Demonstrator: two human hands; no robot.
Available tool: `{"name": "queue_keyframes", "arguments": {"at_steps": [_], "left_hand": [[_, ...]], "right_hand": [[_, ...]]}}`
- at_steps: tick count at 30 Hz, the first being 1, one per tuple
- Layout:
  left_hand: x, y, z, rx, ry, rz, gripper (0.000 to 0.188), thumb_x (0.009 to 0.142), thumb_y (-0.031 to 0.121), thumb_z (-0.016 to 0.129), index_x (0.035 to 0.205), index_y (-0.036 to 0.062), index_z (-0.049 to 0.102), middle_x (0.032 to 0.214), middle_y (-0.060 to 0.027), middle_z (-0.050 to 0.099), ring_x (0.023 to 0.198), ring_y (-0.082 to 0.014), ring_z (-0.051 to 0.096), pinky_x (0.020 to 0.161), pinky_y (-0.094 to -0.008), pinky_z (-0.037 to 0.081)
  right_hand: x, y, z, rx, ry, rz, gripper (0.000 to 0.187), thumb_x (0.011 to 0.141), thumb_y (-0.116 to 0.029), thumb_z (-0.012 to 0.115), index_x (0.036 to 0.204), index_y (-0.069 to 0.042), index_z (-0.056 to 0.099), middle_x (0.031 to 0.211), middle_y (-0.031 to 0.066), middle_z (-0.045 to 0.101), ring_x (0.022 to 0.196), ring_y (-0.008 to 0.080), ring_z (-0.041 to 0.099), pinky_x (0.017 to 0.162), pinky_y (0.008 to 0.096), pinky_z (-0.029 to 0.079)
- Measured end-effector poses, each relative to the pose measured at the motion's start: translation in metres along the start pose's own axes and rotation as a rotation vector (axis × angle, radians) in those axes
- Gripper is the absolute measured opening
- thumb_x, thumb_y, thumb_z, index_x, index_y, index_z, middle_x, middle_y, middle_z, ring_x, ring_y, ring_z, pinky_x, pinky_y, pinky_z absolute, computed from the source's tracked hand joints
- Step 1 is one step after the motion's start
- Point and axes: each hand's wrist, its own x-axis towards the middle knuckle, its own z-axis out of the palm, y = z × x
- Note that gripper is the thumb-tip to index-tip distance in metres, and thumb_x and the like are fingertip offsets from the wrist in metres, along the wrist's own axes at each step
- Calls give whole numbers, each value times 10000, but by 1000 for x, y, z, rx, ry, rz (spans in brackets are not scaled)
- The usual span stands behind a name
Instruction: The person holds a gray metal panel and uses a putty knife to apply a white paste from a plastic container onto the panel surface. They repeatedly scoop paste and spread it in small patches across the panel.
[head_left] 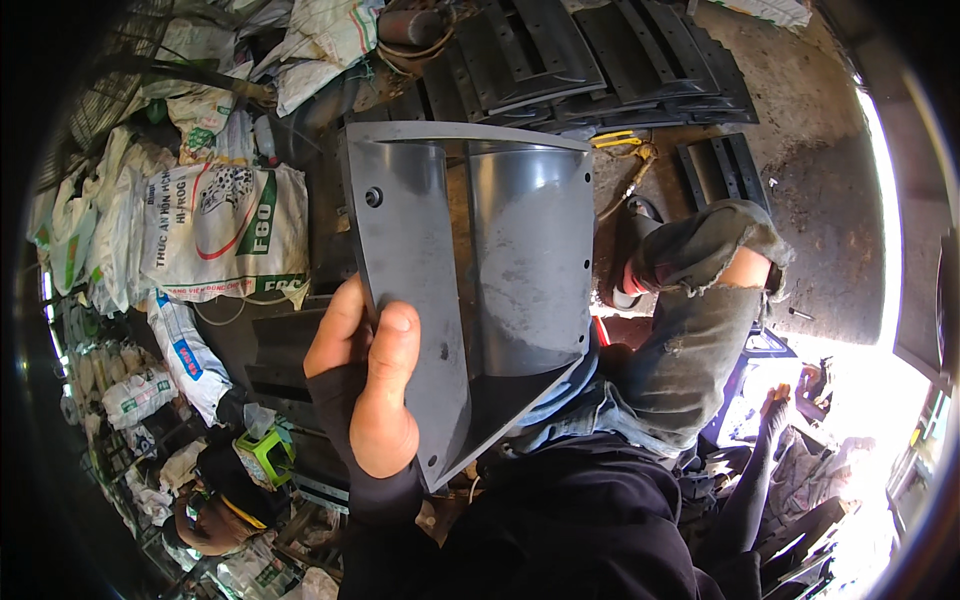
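My left hand [380,375] is closed on the left edge of a dark grey curved panel [410,250]. Its thumb lies on the front face, and the fingers wrap behind, partly hidden. The panel is tilted upright in front of me, with a long slot down its middle, a raised flange along the top and small bolt holes near its edges. Far to the lower right, my right hand [775,402] reaches out at the end of a dark sleeve, away from the panel. Glare and its small size blur its fingers.
Several similar panels [650,60] lie stacked at the back, and a single one [722,170] lies beside my knee. A yellow-handled tool [622,138] rests on the floor. Printed sacks [230,230] and a green plastic stool [265,455] crowd the left. My bent leg [690,350] is right of the panel.
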Motion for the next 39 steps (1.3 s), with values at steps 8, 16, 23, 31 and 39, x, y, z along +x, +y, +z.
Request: {"name": "queue_keyframes", "arguments": {"at_steps": [8, 16, 23, 31, 39], "left_hand": [[0, 1, 9, -57, 14, 42, 286, 969, 189, 600, 1141, -37, 630, 874, 64, 542, 792, -33, 421, 739, -202, 326], [-2, 0, 8, -66, 5, 6, 389, 981, 206, 574, 1281, -42, 568, 1122, -45, 621, 1010, -108, 534, 925, -246, 389], [10, -13, -26, -14, -66, -20, 428, 962, 196, 587, 1303, -60, 552, 1237, -107, 618, 1088, -176, 572, 984, -306, 406], [34, -48, -62, -240, -48, -12, 411, 980, 222, 572, 1277, -62, 574, 1165, -106, 648, 1030, -156, 596, 939, -279, 422], [41, -5, -12, 20, -40, 107, 490, 989, 187, 528, 1422, -29, 449, 1324, -149, 566, 1191, -221, 556, 1028, -321, 411]], "right_hand": [[-11, -35, -19, -277, -40, -28, 319, 960, -110, 548, 1244, 33, 562, 1198, 172, 644, 1083, 240, 624, 907, 344, 496], [-9, -28, -11, -306, -62, -67, 319, 956, -104, 548, 1246, 28, 564, 1183, 176, 648, 1083, 243, 623, 913, 345, 493], [-29, -117, -74, 477, 216, 110, 365, 982, -234, 536, 1260, 3, 552, 1245, 128, 588, 1139, 225, 566, 1002, 361, 433], [-140, -459, -63, 673, -122, -440, 280, 999, -203, 543, 1184, -13, 633, 989, 83, 674, 947, 189, 633, 841, 327, 492], [-66, -492, 208, 822, -858, -101, 470, 1032, -405, 444, 1178, -1, 636, 1003, 115, 670, 884, 225, 624, 791, 371, 503]]}}
